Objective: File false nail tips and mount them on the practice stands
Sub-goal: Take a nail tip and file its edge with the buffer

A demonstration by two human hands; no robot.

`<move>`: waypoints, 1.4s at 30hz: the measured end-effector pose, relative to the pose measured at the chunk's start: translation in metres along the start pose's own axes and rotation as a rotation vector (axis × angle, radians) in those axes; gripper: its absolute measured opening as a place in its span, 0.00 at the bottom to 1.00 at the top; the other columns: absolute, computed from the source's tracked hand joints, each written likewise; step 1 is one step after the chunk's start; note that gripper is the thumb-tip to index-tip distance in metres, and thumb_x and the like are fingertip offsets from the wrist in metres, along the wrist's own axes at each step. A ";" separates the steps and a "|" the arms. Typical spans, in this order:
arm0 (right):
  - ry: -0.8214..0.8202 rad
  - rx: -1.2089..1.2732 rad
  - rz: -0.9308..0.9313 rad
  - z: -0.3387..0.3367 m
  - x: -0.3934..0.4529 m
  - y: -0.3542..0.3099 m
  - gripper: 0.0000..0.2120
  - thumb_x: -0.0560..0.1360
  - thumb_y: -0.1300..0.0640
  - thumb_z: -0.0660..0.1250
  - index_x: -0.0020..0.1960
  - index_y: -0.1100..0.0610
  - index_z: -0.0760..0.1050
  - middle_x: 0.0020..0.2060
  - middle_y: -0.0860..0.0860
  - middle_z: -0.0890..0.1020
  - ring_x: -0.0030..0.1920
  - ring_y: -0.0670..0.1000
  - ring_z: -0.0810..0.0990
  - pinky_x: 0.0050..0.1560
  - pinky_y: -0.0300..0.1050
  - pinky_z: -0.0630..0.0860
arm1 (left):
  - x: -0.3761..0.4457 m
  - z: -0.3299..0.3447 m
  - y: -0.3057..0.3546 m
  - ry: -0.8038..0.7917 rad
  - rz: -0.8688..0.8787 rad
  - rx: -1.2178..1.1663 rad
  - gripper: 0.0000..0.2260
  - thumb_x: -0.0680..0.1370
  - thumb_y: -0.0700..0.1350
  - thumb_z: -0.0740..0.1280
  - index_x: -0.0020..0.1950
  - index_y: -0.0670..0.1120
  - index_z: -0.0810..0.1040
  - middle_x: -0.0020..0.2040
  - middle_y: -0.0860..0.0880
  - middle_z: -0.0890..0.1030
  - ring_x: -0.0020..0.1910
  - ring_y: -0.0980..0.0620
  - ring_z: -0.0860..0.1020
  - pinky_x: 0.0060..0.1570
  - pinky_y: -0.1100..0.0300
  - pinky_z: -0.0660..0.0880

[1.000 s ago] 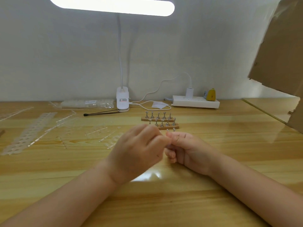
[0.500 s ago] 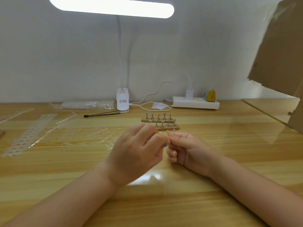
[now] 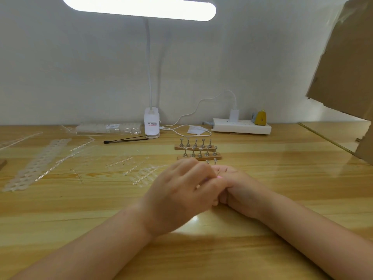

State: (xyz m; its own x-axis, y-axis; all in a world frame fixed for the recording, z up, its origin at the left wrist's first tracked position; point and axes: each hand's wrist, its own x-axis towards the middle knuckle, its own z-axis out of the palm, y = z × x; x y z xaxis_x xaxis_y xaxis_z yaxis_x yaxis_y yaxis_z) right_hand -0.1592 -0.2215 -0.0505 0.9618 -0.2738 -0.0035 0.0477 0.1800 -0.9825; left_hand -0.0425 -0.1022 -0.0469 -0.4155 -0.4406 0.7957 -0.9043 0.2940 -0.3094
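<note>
Head camera view, looking down at a person's two bare hands meeting over a glossy pale wooden table. The risk, as a judgement: whatever tiny piece sits between the fingertips could slip or flick away, since clear false nail tips would be very hard to find again on this shiny surface; a clumsy reach forward could also knock the small stands over.

The left hand has its fingers curled toward the right hand, fingertips bunched as if pinching. The right hand is curled into a loose fist, partly hidden behind the left. A faint pink spot shows where they touch; what it is, and what either hand actually grips, cannot be told.

Just beyond the hands stand two small wooden strips carrying rows of silver metal practice stands, upright, none visibly carrying a nail. To the left lie clear plastic strips of false nail tips, near the left hand. Further back are a white clip-on desk lamp and a white power strip.
</note>
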 end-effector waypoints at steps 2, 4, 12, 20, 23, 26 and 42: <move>0.031 0.062 0.009 0.001 0.000 -0.002 0.07 0.79 0.59 0.60 0.44 0.60 0.69 0.28 0.51 0.65 0.27 0.47 0.67 0.29 0.39 0.68 | -0.003 -0.003 -0.012 -0.015 -0.084 0.057 0.09 0.72 0.36 0.70 0.50 0.45 0.77 0.38 0.45 0.80 0.35 0.47 0.78 0.37 0.54 0.77; 0.041 0.084 0.008 0.001 -0.001 -0.001 0.10 0.77 0.55 0.59 0.39 0.59 0.68 0.29 0.51 0.62 0.27 0.46 0.67 0.29 0.38 0.69 | -0.006 -0.007 -0.020 -0.002 -0.136 0.086 0.05 0.72 0.36 0.68 0.44 0.43 0.81 0.37 0.45 0.80 0.34 0.46 0.78 0.34 0.52 0.77; -0.001 0.038 0.015 -0.001 -0.001 -0.002 0.06 0.78 0.59 0.63 0.45 0.61 0.71 0.29 0.52 0.64 0.28 0.48 0.67 0.30 0.39 0.69 | -0.004 -0.001 -0.010 -0.005 -0.036 0.048 0.12 0.72 0.35 0.69 0.51 0.46 0.72 0.40 0.45 0.81 0.36 0.47 0.77 0.39 0.55 0.77; 0.037 -0.006 -0.018 0.000 -0.001 0.000 0.06 0.79 0.59 0.61 0.49 0.63 0.71 0.31 0.54 0.67 0.29 0.48 0.67 0.30 0.39 0.68 | 0.000 -0.001 -0.002 0.039 0.021 0.041 0.07 0.75 0.36 0.65 0.50 0.46 0.73 0.42 0.48 0.78 0.38 0.50 0.74 0.43 0.59 0.72; 0.083 0.050 -0.021 0.001 0.000 -0.001 0.07 0.77 0.58 0.63 0.43 0.62 0.72 0.30 0.53 0.65 0.28 0.47 0.65 0.28 0.38 0.67 | -0.001 -0.003 -0.008 -0.031 -0.017 0.104 0.08 0.70 0.33 0.69 0.45 0.44 0.82 0.39 0.46 0.79 0.36 0.48 0.76 0.39 0.56 0.76; 0.155 0.124 -0.026 0.001 0.001 -0.001 0.12 0.75 0.54 0.63 0.36 0.59 0.72 0.27 0.50 0.62 0.26 0.46 0.65 0.27 0.37 0.67 | -0.004 -0.007 -0.019 -0.024 -0.114 0.157 0.09 0.66 0.32 0.74 0.41 0.43 0.83 0.36 0.45 0.80 0.33 0.46 0.78 0.34 0.53 0.77; 0.081 0.053 -0.015 0.001 0.001 0.001 0.07 0.79 0.57 0.60 0.49 0.62 0.71 0.31 0.54 0.64 0.28 0.46 0.66 0.29 0.38 0.68 | -0.001 0.000 -0.003 -0.014 -0.021 0.063 0.10 0.72 0.34 0.68 0.50 0.45 0.76 0.40 0.46 0.81 0.37 0.48 0.77 0.41 0.56 0.76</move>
State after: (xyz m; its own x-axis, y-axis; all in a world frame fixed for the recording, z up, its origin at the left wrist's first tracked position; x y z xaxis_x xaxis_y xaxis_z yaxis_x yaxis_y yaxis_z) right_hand -0.1576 -0.2211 -0.0509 0.9359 -0.3523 -0.0063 0.0781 0.2248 -0.9713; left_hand -0.0393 -0.1026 -0.0464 -0.3970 -0.4578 0.7955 -0.9172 0.2311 -0.3247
